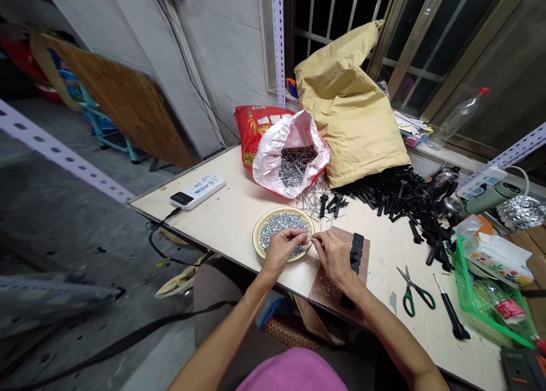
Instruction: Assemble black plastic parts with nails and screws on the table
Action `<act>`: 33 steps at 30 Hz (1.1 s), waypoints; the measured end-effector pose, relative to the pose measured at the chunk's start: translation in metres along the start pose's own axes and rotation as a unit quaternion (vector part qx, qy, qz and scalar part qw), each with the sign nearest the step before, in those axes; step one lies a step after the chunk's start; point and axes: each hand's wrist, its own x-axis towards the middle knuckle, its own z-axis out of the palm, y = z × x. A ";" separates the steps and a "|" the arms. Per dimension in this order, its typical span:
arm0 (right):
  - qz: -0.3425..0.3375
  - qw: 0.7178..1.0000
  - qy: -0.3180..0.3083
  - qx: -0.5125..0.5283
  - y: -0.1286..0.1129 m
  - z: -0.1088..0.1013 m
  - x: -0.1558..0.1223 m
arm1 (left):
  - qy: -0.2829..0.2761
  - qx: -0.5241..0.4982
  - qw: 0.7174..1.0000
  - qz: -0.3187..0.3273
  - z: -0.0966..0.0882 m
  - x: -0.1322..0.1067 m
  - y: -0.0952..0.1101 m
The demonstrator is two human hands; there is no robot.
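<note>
My left hand hovers over the near edge of a yellow plate filled with small silver metal pieces, its fingers pinched together. My right hand sits just right of it, fingertips meeting the left hand's at a thin metal pin. Both hands pinch this small piece between them. A brown cardboard piece with a few black plastic parts lies under and beside my right hand.
A white bag of nails, a red bag and a tan paper sack stand at the back. Black plastic parts are heaped to the right. Scissors, a black tool, a green basket and a power bank lie on the table.
</note>
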 end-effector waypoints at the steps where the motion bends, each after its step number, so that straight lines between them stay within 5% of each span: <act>1: 0.000 1.000 0.006 0.008 0.000 0.000 0.000 | 0.006 0.008 1.000 0.013 0.000 0.000 0.000; 10: -0.009 0.994 -0.004 0.112 0.003 0.002 0.004 | -0.006 -0.035 0.999 -0.039 -0.002 0.004 0.000; 33: -0.029 0.999 0.023 0.024 0.000 0.010 0.004 | 0.017 -0.062 0.997 -0.048 -0.006 0.009 0.003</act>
